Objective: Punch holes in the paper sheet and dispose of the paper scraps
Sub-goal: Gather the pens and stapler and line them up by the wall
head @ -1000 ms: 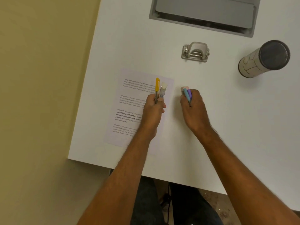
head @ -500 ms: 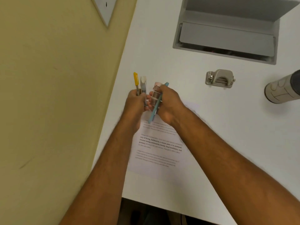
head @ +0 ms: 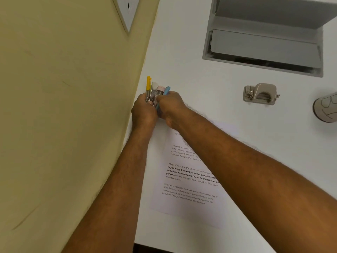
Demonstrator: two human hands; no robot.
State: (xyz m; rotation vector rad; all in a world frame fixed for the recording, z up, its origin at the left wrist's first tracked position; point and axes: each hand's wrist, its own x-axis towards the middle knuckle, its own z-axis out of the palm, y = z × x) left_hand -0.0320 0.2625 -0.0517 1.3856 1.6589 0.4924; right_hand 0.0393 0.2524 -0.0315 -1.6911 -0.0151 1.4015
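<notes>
A printed paper sheet (head: pixel 187 181) lies flat on the white table (head: pixel 209 99), partly under my forearms. The grey metal hole punch (head: pixel 259 94) stands on the table to the right, well away from both hands. My left hand (head: pixel 144 112) and my right hand (head: pixel 168 106) are pressed together near the table's left edge, above the sheet's top. Together they grip a bundle of pens (head: pixel 155 90): a yellow one, a whitish one, a pink one and a blue one, tips pointing away from me.
A grey recessed cable box (head: pixel 262 44) with its lid raised sits at the back of the table. A cylindrical holder (head: pixel 325 108) lies at the right edge of view. A yellow wall (head: pixel 63 106) with a socket plate (head: pixel 127 10) borders the table's left side.
Both hands lifted the pens off the sheet, came together and moved up-left to the table's left edge. My view has shifted left, so the punch and the holder sit further right.
</notes>
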